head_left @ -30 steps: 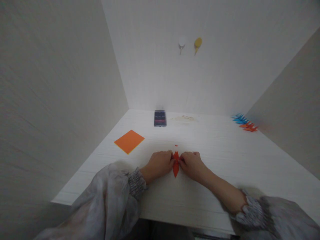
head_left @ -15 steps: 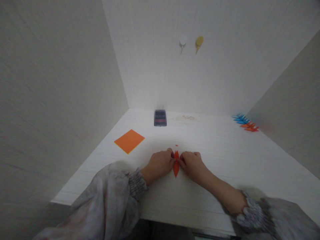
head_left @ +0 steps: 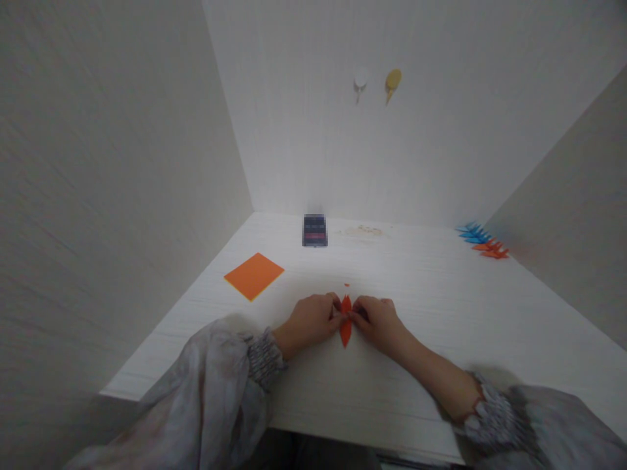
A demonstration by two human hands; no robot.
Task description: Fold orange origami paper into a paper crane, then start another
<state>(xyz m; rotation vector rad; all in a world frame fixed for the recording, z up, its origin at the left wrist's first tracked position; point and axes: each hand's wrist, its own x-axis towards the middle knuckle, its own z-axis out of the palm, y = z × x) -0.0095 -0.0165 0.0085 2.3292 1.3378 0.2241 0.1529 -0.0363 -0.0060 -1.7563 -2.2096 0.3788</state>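
Note:
A narrow folded piece of red-orange paper (head_left: pixel 345 329) lies on the white table (head_left: pixel 441 307) between my two hands. My left hand (head_left: pixel 313 320) is closed, its fingertips pinching the paper's left edge. My right hand (head_left: pixel 377 321) is closed too and pinches the right edge. The paper's pointed lower tip sticks out below the fingers; its upper part shows between the thumbs. A tiny red-orange scrap (head_left: pixel 347 285) lies just beyond the hands.
A stack of orange paper squares (head_left: pixel 253 275) lies to the left. A small dark box (head_left: pixel 314 230) stands near the back wall. Folded blue (head_left: pixel 471 234) and red-orange paper figures (head_left: pixel 494 249) sit at the far right. Two pegs (head_left: pixel 376 83) hang on the wall.
Both hands stay pinched on the folded paper; the fingertips have closed in slightly around its middle. The view has shifted a little.

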